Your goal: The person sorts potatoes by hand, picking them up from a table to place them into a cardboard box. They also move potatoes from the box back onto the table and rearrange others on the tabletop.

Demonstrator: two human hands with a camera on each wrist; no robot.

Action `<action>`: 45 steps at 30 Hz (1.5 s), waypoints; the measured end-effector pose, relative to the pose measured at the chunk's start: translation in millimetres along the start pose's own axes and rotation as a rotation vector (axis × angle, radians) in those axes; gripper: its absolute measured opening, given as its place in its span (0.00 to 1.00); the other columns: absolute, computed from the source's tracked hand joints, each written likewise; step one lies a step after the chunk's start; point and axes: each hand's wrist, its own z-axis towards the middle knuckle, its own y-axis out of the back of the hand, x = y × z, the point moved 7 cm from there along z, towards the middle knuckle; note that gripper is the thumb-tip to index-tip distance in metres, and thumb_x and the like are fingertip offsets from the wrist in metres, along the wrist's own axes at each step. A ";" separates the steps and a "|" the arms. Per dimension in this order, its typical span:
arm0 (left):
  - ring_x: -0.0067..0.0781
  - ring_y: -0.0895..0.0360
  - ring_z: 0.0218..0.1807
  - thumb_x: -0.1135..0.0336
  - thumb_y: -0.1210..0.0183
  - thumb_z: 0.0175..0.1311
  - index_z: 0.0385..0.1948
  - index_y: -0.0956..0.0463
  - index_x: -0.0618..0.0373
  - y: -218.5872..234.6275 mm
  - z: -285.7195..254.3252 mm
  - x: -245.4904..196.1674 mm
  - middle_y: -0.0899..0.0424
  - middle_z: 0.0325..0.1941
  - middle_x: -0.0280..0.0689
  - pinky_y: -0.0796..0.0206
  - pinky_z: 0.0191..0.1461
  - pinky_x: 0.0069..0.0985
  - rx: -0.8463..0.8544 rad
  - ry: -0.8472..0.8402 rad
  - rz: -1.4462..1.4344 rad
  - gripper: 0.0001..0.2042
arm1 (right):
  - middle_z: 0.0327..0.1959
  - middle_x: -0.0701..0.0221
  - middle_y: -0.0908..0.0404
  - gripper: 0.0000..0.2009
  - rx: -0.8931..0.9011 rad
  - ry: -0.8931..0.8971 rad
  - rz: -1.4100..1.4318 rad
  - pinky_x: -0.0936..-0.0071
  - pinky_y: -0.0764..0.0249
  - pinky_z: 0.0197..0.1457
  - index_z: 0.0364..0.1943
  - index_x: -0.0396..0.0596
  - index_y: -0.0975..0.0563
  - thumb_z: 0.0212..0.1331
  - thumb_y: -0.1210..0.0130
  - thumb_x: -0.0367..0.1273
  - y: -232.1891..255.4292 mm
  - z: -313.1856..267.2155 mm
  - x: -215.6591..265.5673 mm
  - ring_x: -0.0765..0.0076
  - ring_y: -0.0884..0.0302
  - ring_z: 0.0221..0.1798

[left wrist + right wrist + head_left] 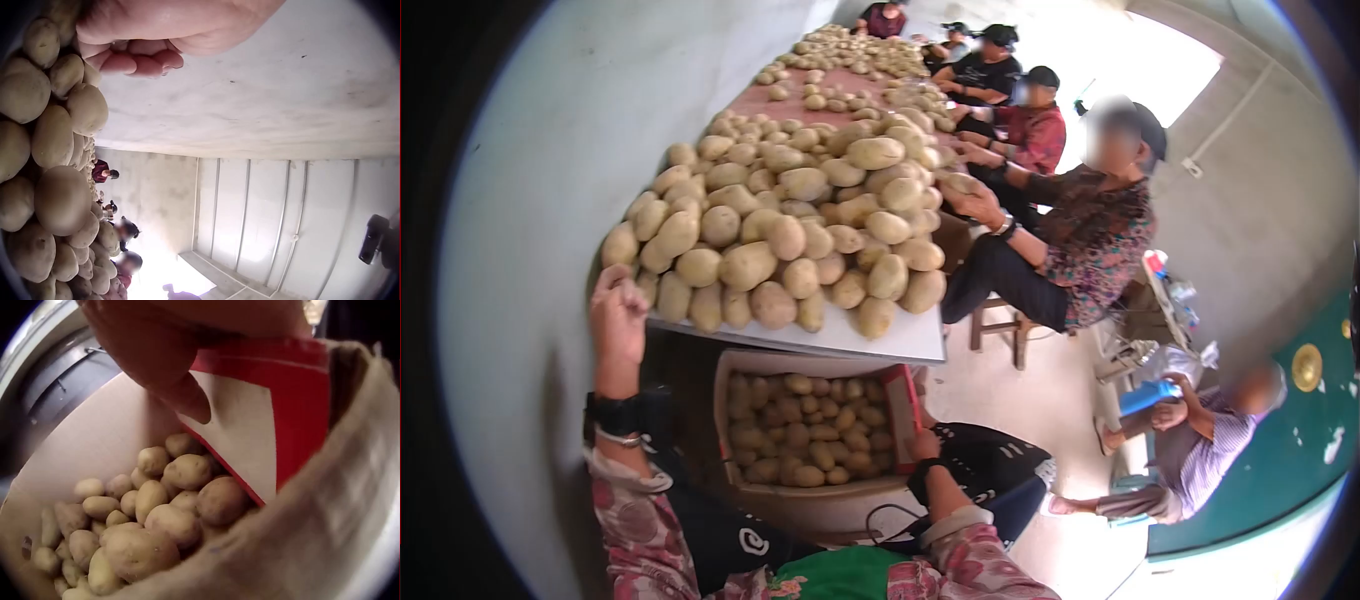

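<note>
While the left hand (617,318), fingers curled and holding nothing, hovers by the heaped potatoes (785,235) on 1 white table (900,343), the right hand (924,445) pinches 1 box's red flap (281,406); 5 people sit along grey walls.

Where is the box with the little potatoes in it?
In the head view the box sits low in the middle, under the table's near edge and the big potato pile; the right hand grips its red flap.

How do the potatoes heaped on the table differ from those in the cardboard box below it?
The pale potatoes heaped on the white table look larger and smoother; the brownish potatoes in the cardboard box look smaller and duller. The heap rises well above the tabletop; the boxed ones lie below the box's rim. Both are unpeeled.
</note>
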 end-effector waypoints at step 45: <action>0.50 0.35 0.55 0.73 0.42 0.45 0.56 0.39 0.55 -192.5 -6.8 102.7 0.39 0.60 0.46 0.39 0.55 0.37 0.607 -0.587 1.614 0.30 | 0.28 0.55 0.21 0.18 -0.212 -0.182 0.347 0.57 0.28 0.40 0.28 0.43 0.22 0.45 0.48 0.45 -15.5 -34.5 -36.7 0.47 0.23 0.35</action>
